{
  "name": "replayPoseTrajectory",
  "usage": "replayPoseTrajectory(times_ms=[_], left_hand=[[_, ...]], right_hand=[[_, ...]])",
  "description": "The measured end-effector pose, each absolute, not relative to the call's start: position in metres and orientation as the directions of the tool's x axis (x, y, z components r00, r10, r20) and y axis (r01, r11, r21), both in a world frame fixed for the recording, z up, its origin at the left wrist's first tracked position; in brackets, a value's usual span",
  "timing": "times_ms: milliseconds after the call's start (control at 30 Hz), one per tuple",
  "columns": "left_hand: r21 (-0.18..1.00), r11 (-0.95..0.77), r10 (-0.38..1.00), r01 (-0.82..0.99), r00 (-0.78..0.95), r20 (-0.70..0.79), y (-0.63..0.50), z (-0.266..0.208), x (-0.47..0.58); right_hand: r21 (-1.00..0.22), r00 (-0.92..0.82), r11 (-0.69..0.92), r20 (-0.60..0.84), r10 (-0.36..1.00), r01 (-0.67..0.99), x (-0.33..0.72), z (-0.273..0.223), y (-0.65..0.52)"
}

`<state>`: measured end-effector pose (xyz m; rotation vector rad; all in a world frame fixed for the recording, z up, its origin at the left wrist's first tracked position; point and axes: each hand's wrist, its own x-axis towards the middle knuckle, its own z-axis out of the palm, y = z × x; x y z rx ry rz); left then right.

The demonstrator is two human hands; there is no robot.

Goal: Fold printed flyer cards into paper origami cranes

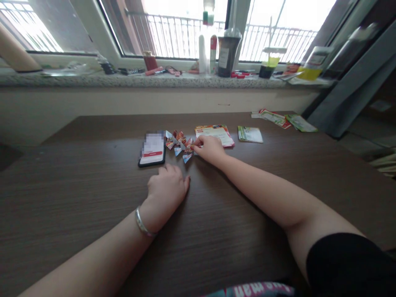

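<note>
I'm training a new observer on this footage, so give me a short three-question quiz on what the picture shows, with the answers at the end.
1. Fill in the blank: as the camera sees it, the phone lies to the ____ of the folded paper pieces.
2. True or false: the bracelet is on the right wrist.
3. What do the fingertips of the right hand touch?
a) the phone
b) the bracelet
c) the folded paper pieces

Key:
1. left
2. False; it is on the left wrist.
3. c
</note>
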<state>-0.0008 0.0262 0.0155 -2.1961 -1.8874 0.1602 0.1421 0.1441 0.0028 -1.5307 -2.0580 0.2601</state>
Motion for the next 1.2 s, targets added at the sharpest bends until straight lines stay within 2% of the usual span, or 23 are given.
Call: replayPoseTrajectory(times_ms=[233,467,567,800,1000,1200], left_hand=[[-0.261,-0.150,0.980,0.954,0.178,0.086,0.027,0.015,-0.002],[-0.262,-0.170,0.975,0.950,0.201,0.096,0.027,0.015,-0.004],[-0.263,-0.181,0.972,0.948,0.213,0.098,0.027,0.015,-0.004],[-0.262,-0.232,0.956,0.937,0.269,0.116,0.030,0.011,-0.005],[-0.261,-0.265,0.948,0.928,0.301,0.107,0.034,0.009,-0.006],[-0.248,-0.290,0.943,0.925,0.320,0.094,0.034,0.012,-0.005]], right_hand=[[-0.403,-0.125,0.253,0.318,0.940,0.879,0.133,0.005,0.166],[-0.497,-0.169,0.300,0.291,0.942,0.815,0.150,0.000,0.175],[-0.347,-0.277,0.396,0.345,0.897,0.850,0.171,0.000,0.172],[-0.005,-0.492,0.512,0.270,0.828,0.859,0.210,0.007,0.146],[0.075,-0.523,0.525,0.286,0.803,0.847,0.204,0.005,0.137],[0.099,-0.557,0.555,0.288,0.779,0.826,0.198,0.004,0.140]])
